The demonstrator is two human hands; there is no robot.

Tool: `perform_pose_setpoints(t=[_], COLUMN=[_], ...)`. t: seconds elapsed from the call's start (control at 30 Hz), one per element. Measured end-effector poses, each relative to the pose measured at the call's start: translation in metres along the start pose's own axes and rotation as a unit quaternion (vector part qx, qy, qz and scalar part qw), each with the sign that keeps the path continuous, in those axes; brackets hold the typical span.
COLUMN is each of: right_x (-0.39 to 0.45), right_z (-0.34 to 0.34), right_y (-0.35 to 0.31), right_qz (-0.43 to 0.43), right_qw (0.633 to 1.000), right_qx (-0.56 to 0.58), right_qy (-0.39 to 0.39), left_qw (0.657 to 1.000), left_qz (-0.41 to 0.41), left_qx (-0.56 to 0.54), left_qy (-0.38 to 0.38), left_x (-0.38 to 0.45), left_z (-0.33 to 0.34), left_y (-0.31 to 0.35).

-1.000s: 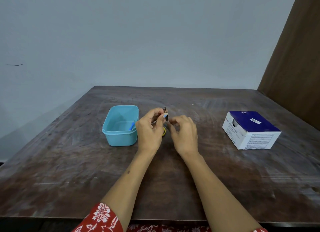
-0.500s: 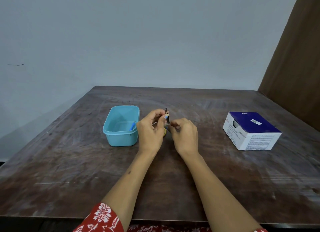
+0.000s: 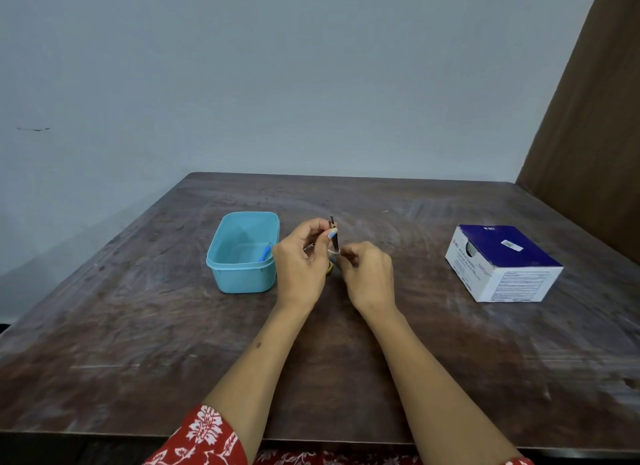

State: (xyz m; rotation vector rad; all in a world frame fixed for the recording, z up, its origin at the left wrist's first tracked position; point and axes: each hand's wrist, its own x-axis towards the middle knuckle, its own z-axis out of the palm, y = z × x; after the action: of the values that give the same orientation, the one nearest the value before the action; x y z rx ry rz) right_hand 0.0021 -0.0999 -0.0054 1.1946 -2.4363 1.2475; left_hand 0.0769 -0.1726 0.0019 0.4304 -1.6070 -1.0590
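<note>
thin dark strip (image 3: 332, 221) | upright | pinched between left hand (image 3: 301, 260) and right hand (image 3: 369, 274)

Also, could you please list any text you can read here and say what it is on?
"BD", on the blue top of the box.
"BD Alcohol Swabs", faintly, on its white left side.
The white sticker and the front panel's print: too small to read.

Dark wooden table (image 3: 138, 343); teal tub (image 3: 239, 279) left; blue-white box (image 3: 512, 256) right.
</note>
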Motion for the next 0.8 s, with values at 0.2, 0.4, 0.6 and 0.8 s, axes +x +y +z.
perform_pose_setpoints(t=[0.2, 0.4, 0.6, 0.8], right_x=[-0.0006, 0.0008, 0.0002, 0.0007], right_z=[-0.0015, -0.0003, -0.0007, -0.0007], right_y=[-0.0051, -0.0024, -0.0011, -0.0024], right_qz=[-0.034, -0.018, -0.015, -0.02], right_qw=[0.997, 0.999, 0.999, 0.999], right_qx=[0.053, 0.038, 0.028, 0.027], right_qy=[0.043, 0.018, 0.009, 0.005], left_qw=[1.0, 1.0, 1.0, 1.0], left_qz=[0.0, 0.0, -0.004, 0.008], left_qx=[0.002, 0.001, 0.005, 0.018], left_qy=[0.006, 0.008, 0.01, -0.013], left_x=[0.0009, 0.0019, 0.0009, 0.0002], left_z=[-0.0009, -0.0003, 0.0002, -0.0012], left_y=[0.0004, -0.0002, 0.0005, 0.002])
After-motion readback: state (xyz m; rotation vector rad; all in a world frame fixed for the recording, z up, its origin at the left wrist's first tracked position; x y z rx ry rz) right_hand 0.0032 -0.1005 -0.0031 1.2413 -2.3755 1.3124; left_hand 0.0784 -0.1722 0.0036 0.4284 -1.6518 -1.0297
